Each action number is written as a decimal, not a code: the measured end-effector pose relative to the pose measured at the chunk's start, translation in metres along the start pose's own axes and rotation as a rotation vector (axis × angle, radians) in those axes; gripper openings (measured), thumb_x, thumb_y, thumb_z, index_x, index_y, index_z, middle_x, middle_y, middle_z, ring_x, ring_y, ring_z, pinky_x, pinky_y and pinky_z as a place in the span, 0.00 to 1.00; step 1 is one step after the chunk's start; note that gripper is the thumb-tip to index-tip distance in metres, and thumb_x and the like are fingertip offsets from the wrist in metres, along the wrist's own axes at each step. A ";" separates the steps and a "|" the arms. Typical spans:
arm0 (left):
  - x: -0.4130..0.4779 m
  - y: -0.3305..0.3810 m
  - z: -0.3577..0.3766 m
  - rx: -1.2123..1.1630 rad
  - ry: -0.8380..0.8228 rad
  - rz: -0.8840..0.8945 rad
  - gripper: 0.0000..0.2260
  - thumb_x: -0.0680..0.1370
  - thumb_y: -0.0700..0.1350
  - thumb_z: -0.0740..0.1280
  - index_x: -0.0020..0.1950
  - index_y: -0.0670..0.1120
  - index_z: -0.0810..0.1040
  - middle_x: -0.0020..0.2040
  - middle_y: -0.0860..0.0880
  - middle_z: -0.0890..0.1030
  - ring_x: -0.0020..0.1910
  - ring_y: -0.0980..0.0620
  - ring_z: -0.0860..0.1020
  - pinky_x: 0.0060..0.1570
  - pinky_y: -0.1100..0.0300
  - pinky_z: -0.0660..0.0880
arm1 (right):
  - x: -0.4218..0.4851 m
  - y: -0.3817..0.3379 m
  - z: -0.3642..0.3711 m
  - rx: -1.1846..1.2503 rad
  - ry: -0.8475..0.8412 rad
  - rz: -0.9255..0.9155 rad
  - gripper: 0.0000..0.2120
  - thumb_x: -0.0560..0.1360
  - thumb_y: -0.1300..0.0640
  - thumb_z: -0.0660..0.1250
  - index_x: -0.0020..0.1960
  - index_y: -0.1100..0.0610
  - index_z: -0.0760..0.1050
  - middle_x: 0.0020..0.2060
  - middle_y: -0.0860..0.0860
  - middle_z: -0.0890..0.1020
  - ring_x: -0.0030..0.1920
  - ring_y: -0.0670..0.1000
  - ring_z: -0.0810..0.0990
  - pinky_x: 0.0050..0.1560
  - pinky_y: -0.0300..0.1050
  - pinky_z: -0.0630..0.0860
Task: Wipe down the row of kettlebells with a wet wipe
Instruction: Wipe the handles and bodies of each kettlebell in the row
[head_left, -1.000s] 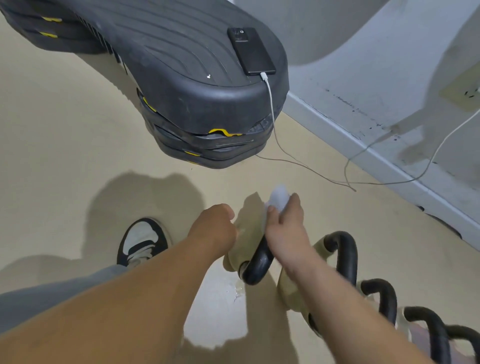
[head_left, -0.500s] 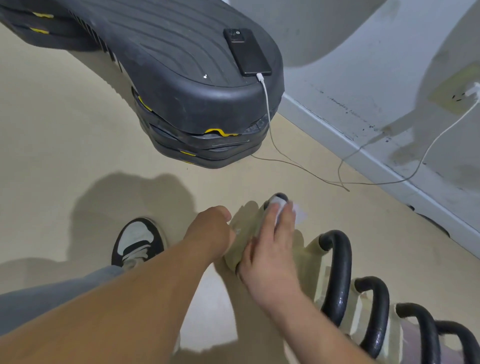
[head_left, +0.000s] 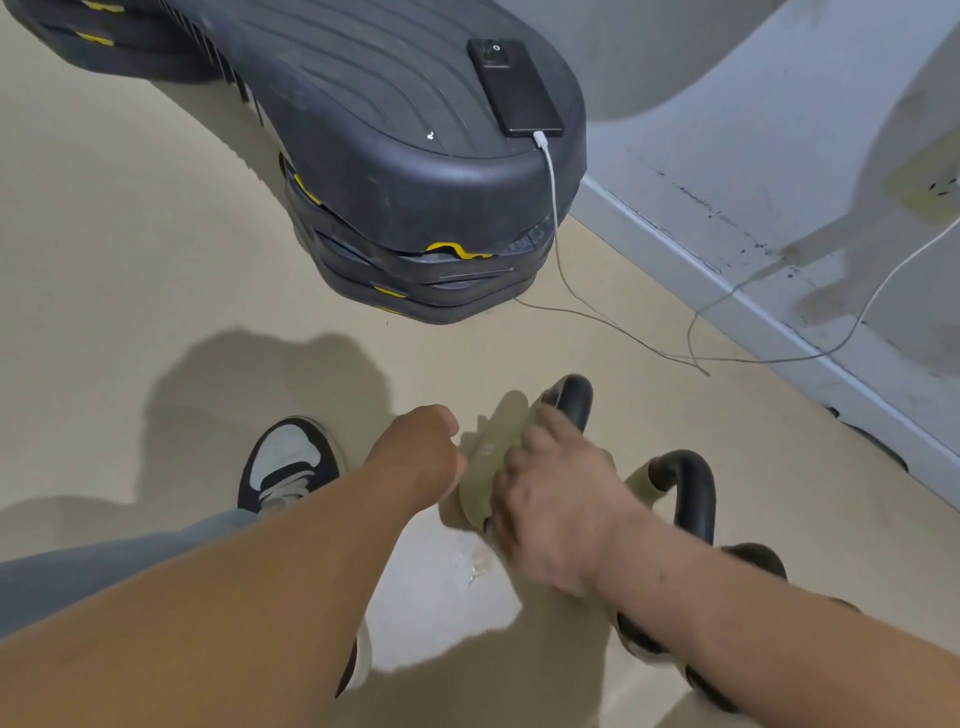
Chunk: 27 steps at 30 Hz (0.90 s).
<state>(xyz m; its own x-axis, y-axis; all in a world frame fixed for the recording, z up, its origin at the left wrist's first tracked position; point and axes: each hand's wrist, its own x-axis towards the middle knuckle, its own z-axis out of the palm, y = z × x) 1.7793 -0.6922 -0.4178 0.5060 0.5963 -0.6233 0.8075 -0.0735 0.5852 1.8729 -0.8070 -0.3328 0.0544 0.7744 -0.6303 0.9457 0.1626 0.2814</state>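
Black steps (head_left: 415, 171) ahead; right hand (head_left: 556, 499) fingers (head_left: 548, 428) spread on kettlebell (head_left: 485, 467), left hand (head_left: 415, 457) fingers hidden.

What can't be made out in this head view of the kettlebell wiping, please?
Wet wipe: unseen in the head view; the right hand would cover it.
Left hand: fingers curl away behind its back, so its hold on the first kettlebell is unclear.
Kettlebell row: the right forearm and bottom edge hide the rest.
Right hand: motion-blurred, finger pose unclear.
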 end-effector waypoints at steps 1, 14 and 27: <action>0.000 -0.003 0.000 0.012 -0.005 0.005 0.19 0.79 0.40 0.61 0.69 0.49 0.75 0.67 0.49 0.76 0.63 0.46 0.76 0.64 0.54 0.73 | -0.006 -0.011 0.005 -0.069 0.001 -0.036 0.21 0.82 0.46 0.53 0.61 0.57 0.78 0.48 0.56 0.76 0.57 0.62 0.70 0.77 0.68 0.49; -0.005 -0.006 0.000 0.020 -0.019 0.031 0.19 0.77 0.39 0.61 0.68 0.50 0.75 0.65 0.50 0.76 0.61 0.47 0.76 0.65 0.54 0.74 | 0.023 0.080 0.019 0.401 0.109 0.232 0.28 0.85 0.43 0.40 0.74 0.49 0.69 0.76 0.47 0.69 0.83 0.53 0.54 0.83 0.56 0.44; -0.010 0.005 0.002 -0.038 -0.041 0.097 0.13 0.74 0.38 0.62 0.54 0.49 0.81 0.53 0.49 0.82 0.50 0.48 0.80 0.55 0.53 0.79 | -0.035 -0.088 0.090 0.406 0.639 0.142 0.15 0.72 0.60 0.61 0.51 0.57 0.84 0.54 0.54 0.84 0.69 0.58 0.77 0.79 0.58 0.59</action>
<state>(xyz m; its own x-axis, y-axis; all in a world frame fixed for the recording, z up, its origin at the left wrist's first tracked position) 1.7791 -0.6999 -0.4097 0.5935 0.5549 -0.5829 0.7426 -0.0984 0.6624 1.8164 -0.9037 -0.4004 0.1051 0.9939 -0.0328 0.9936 -0.1063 -0.0372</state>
